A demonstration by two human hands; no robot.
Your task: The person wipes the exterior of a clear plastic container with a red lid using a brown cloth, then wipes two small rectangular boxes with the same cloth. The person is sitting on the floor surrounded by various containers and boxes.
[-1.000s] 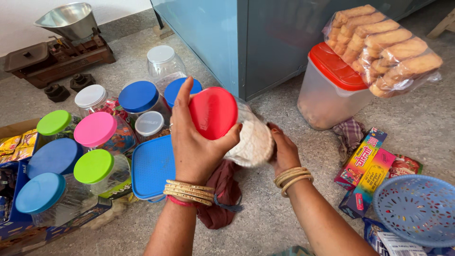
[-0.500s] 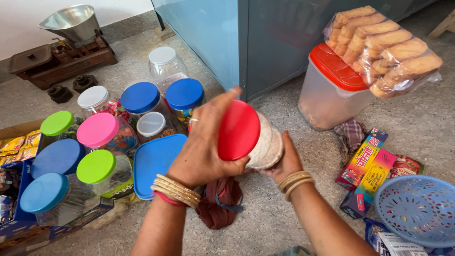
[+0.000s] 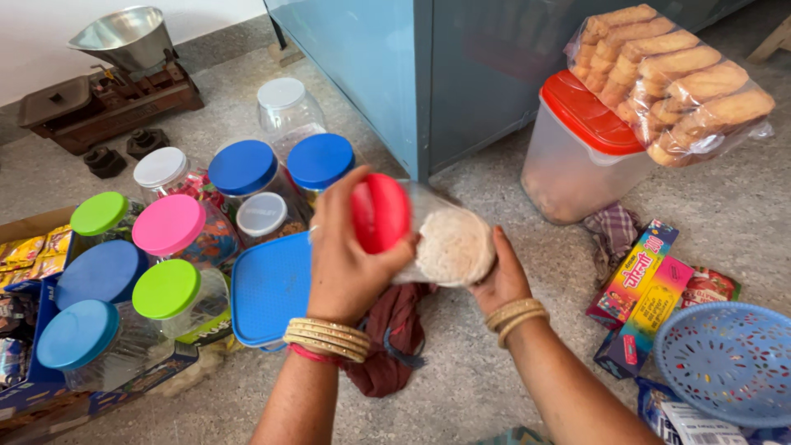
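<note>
Small grocery shop, floor level: balance scale [image 3: 115,70] with weights [image 3: 124,151], lidded sweet jars [image 3: 169,239], bagged rusks [image 3: 676,78] sitting about.

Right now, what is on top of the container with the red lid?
A clear bag of rusks lies on the red lid. The container looks cloudy; its inside cannot be seen.

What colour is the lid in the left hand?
Red. The lid is gripped by the left hand, clearest in the head view.

Several thin gold bangles and one red bangle are worn at the wrist of the left hand [image 3: 350,259]. Two gold bangles are worn at the right hand [image 3: 498,280]. Both forearms are left unsleeved.
</note>
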